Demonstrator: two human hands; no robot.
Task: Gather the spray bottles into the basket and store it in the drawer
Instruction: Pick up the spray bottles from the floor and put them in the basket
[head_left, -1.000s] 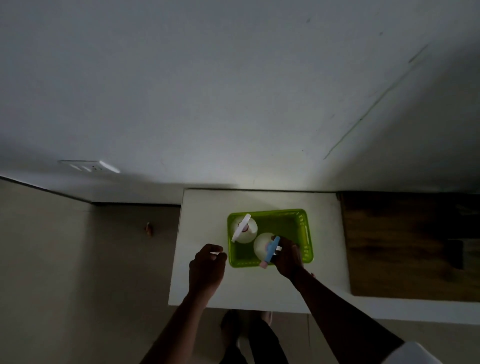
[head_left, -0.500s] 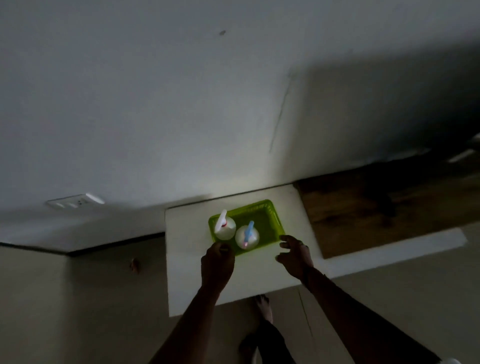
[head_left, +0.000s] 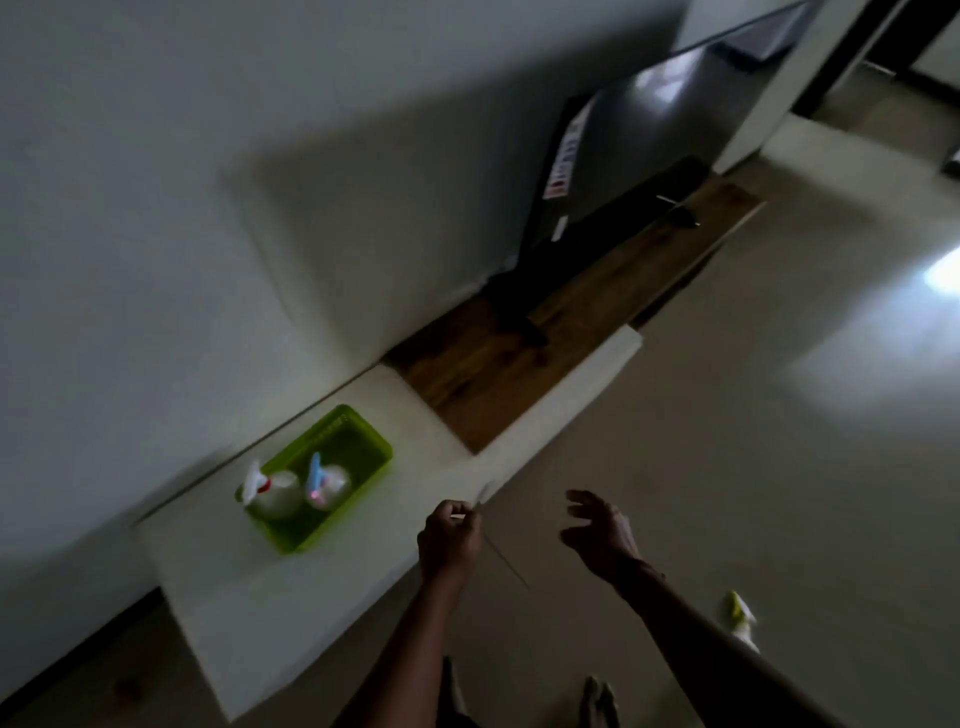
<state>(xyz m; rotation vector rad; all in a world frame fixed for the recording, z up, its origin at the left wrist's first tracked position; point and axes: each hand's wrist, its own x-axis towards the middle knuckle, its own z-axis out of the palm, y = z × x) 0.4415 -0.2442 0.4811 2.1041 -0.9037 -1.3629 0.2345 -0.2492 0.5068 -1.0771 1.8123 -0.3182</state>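
A lime-green basket (head_left: 371, 451) stands on the white cabinet top (head_left: 249, 613) near the wall. Two white spray bottles stand in its near end: one with a white and red head (head_left: 272, 493), one with a blue head (head_left: 324, 483). My left hand (head_left: 449, 540) is a closed fist at the cabinet's front edge, right of the basket and apart from it; a small pale glint shows at its fingertips. My right hand (head_left: 602, 535) hovers over the floor with spread, empty fingers. A third bottle with a yellow-green head (head_left: 737, 621) sits on the floor beyond my right forearm.
A dark TV (head_left: 623, 156) leans on a brown wooden top (head_left: 519, 364) that adjoins the white cabinet on the right. Pale floor (head_left: 727, 415) stretches right toward a doorway. My feet (head_left: 597, 701) show at the bottom edge.
My right hand let go of the blue-headed bottle in the basket and pulled away, open. Both hands moved right, off the basket. The view swung right, showing the TV and floor.
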